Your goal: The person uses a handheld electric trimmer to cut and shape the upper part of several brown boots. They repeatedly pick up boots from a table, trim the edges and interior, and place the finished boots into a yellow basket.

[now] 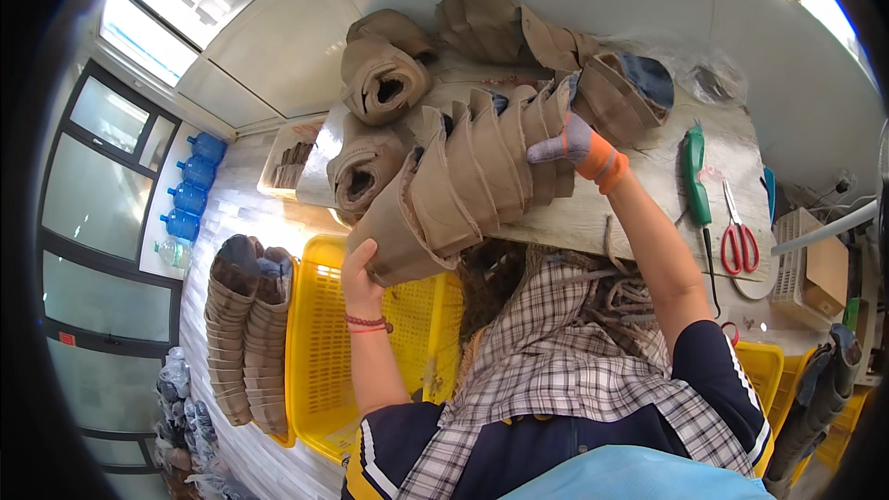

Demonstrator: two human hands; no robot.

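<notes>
At a cluttered workbench [648, 194], bare left hand [361, 268] and gloved right hand [567, 143] clasp opposite ends of a nested tan boot stack [468, 171].

Bare tabletop [639, 187] right of nested tan pieces [472, 176], screwdriver [696, 187], scissors [738, 233] beyond

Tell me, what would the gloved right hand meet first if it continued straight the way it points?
Probably the row of nested tan leather pieces; the right hand already touches its far end, though depth is unclear.

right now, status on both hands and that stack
Left hand bare, gripping the near end of the nested tan stack. Right hand gloved, steadying its far end. Yellow crate below.
</notes>
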